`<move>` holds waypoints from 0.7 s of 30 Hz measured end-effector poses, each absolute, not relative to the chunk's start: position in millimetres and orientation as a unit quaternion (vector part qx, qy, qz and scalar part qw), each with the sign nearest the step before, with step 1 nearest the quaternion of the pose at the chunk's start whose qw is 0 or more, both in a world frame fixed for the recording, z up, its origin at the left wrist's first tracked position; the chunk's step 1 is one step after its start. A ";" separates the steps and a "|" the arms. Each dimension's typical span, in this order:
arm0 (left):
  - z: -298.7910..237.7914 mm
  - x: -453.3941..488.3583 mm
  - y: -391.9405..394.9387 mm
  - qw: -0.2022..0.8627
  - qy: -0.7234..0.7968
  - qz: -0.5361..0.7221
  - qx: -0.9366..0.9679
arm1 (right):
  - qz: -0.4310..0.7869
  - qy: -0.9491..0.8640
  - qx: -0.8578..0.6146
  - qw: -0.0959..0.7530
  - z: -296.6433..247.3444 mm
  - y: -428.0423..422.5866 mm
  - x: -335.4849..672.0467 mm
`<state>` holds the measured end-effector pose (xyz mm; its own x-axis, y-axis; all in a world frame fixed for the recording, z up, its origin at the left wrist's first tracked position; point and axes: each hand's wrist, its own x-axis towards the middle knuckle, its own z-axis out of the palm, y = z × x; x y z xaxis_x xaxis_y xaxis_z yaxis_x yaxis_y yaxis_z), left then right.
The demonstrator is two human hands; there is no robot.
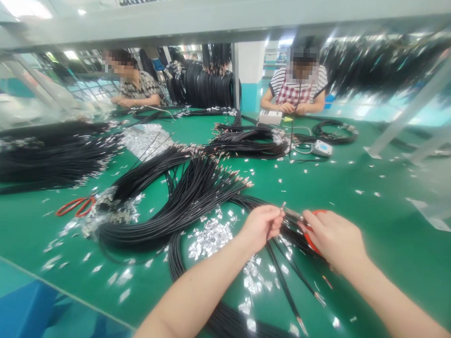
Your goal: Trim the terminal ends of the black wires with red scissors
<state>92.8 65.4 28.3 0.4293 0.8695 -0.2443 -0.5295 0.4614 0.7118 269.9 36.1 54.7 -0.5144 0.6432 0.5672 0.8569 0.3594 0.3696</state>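
Note:
My left hand (262, 223) pinches a black cable near its stripped end (282, 206), which sticks up past the fingertips. Close on its right, my right hand (329, 233) is wrapped around red-handled scissors (312, 237). The metal blades (293, 214) point left toward the cable end; whether they touch it I cannot tell. Below the left hand, loose black cables (286, 281) with bared tips hang toward the table. Small silvery foil scraps (211, 238) lie in a heap left of my hands. A large bundle of black cables (171, 211) curves behind that heap.
More black cable bundles (46, 156) cover the left of the green table (400, 266). A second pair of red-handled scissors (75, 206) lies there. One co-worker (298, 92) sits opposite, another person (135, 88) farther left. A grey beam (217, 21) crosses overhead; slanted posts (415, 107) stand right.

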 end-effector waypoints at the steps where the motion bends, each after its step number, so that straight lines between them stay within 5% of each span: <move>1: 28.5 92.8 65.2 0.799 0.306 0.436 0.277 | -0.323 -0.808 -0.464 0.166 55.1 36.0 269.3; 21: 21.9 103.1 58.5 0.695 0.409 0.477 0.350 | -0.306 -0.833 -0.459 0.047 64.5 29.4 262.3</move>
